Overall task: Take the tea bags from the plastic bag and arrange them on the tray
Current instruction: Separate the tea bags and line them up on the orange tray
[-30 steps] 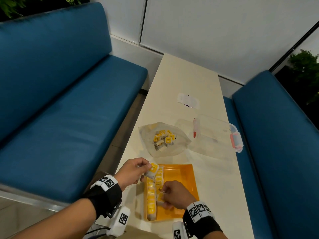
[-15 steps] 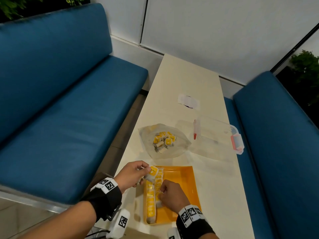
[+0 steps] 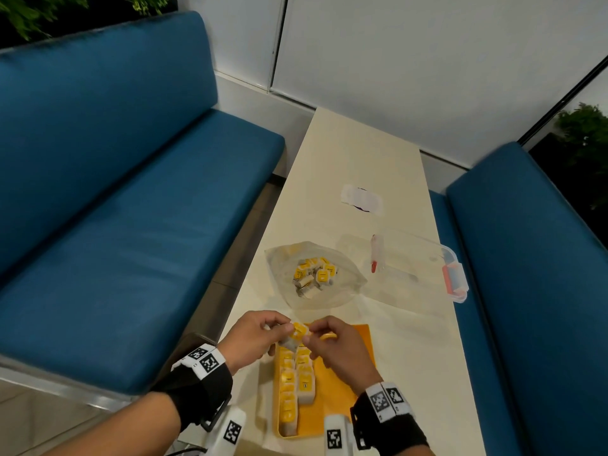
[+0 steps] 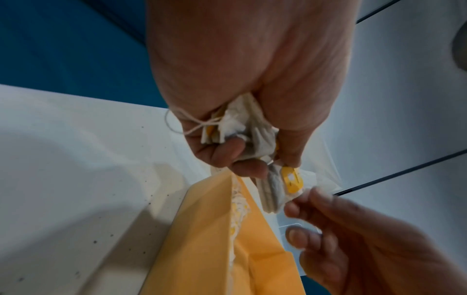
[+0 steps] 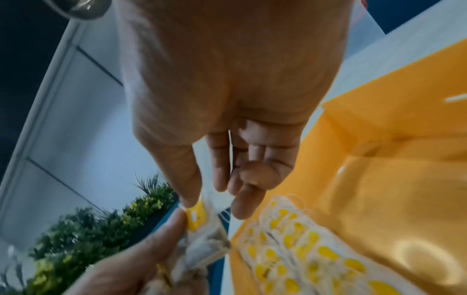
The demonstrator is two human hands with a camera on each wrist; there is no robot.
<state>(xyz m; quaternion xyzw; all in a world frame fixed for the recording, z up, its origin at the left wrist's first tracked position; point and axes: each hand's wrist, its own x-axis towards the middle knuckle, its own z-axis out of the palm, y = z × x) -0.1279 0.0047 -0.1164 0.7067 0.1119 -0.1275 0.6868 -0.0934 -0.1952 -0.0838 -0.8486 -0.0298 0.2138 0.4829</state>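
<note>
My left hand (image 3: 263, 334) grips a small bunch of white tea bags with yellow tags (image 4: 242, 127) just above the far end of the orange tray (image 3: 345, 383). My right hand (image 3: 329, 340) pinches the corner of the top tea bag (image 3: 298, 331) in that bunch, seen also as a yellow-tagged tea bag (image 5: 198, 216) between its thumb and forefinger. Several tea bags (image 3: 296, 380) lie in two rows along the tray's left side. The clear plastic bag (image 3: 312, 274) lies open beyond the tray with several tea bags inside.
A clear lidded box (image 3: 418, 264) with red clips sits right of the plastic bag. A white paper slip (image 3: 362, 199) lies farther along the narrow cream table (image 3: 362, 153). Blue sofas (image 3: 115, 192) flank both sides.
My right hand left the tea bags in the tray, rose, and came to the bunch in my left hand, taking hold of the top bag. The left hand stayed near the tray's far left corner.
</note>
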